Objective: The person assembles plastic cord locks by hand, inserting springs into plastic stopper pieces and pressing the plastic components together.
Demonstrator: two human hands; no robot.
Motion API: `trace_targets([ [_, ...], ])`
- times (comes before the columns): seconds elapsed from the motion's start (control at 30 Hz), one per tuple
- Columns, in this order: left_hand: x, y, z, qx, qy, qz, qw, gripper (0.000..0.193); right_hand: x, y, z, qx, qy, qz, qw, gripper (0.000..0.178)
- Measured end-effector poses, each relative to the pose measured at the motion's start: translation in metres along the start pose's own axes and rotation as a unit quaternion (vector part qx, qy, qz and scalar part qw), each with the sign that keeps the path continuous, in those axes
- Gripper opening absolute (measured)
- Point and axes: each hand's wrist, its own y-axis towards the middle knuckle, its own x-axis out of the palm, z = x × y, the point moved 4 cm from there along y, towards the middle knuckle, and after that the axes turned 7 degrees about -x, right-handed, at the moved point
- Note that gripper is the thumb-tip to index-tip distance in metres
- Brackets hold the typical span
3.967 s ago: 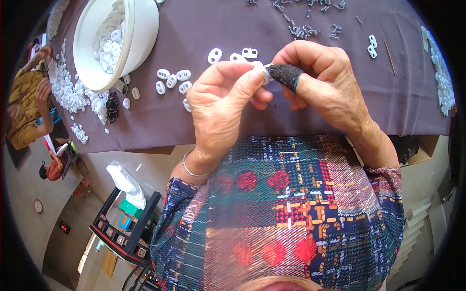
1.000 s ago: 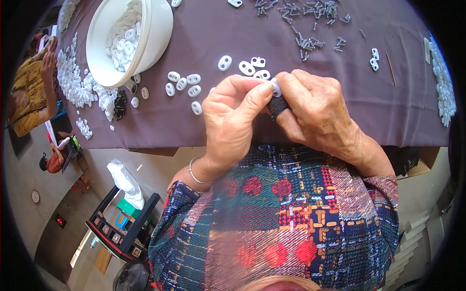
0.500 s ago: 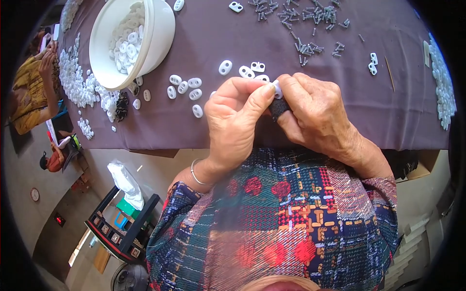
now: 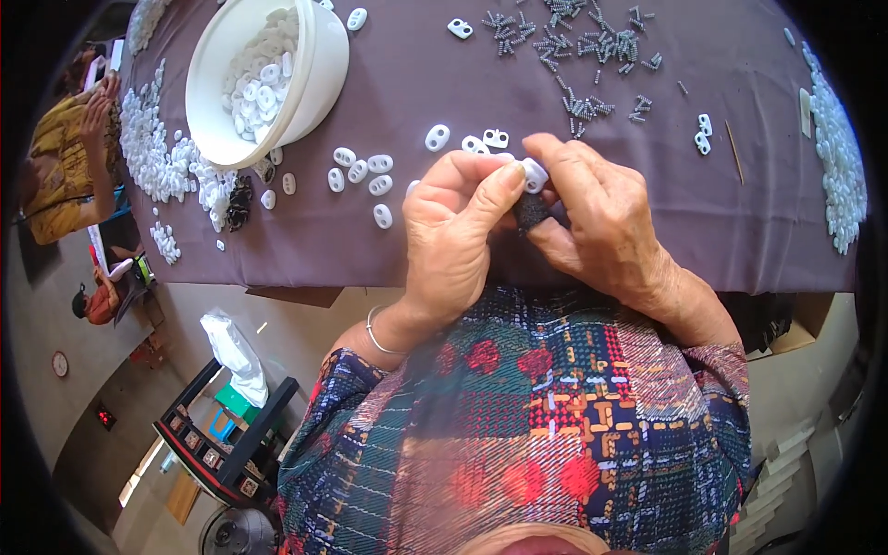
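A white two-hole cord lock (image 4: 534, 176) is pinched between the thumb and index finger of my left hand (image 4: 455, 222). My right hand (image 4: 599, 208) is close against its right side, index finger arched above it and apart from the thumb. A black wrap (image 4: 530, 211) covers that thumb's end, just below the cord lock; whether it touches is unclear. Just beyond my fingers lie more white cord locks (image 4: 474, 145), partly hidden by my left hand. Several others (image 4: 358, 171) are scattered left of my left hand. Small metal springs (image 4: 606, 44) lie in loose clusters farther away.
A white bucket (image 4: 326, 79) of white pieces stands at the far left, beside a heap of small white parts (image 4: 148, 148). Another heap (image 4: 837, 157) runs along the right edge. A thin wooden stick (image 4: 733, 151) lies near two joined white pieces (image 4: 703, 134). Another person (image 4: 69, 166) sits at left.
My right index finger has lifted off the cord lock, showing more of its face. My left hand keeps its pinch. The whole view has shifted slightly.
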Motion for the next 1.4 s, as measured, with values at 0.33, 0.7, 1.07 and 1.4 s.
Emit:
trace_targets([
  [0.33, 0.000, 0.003, 0.001, -0.001, -0.021, -0.015, 1.000, 0.008, -0.001, 0.003, 0.001, -0.039, -0.030, 0.003, 0.999, 0.039],
  [0.7, -0.004, 0.004, -0.007, 0.003, 0.000, -0.003, 1.000, 0.007, 0.004, 0.001, -0.005, -0.055, -0.037, -0.022, 0.998, 0.031],
  [1.07, -0.039, -0.021, 0.099, 0.435, 0.312, 0.258, 0.804, 0.010, -0.003, 0.002, -0.005, -0.083, -0.004, 0.034, 0.996, 0.043],
  [1.4, -0.045, -0.017, 0.131, 0.541, 0.524, 0.338, 0.565, 0.016, -0.006, 0.005, 0.000, -0.078, -0.015, 0.050, 0.996, 0.044],
])
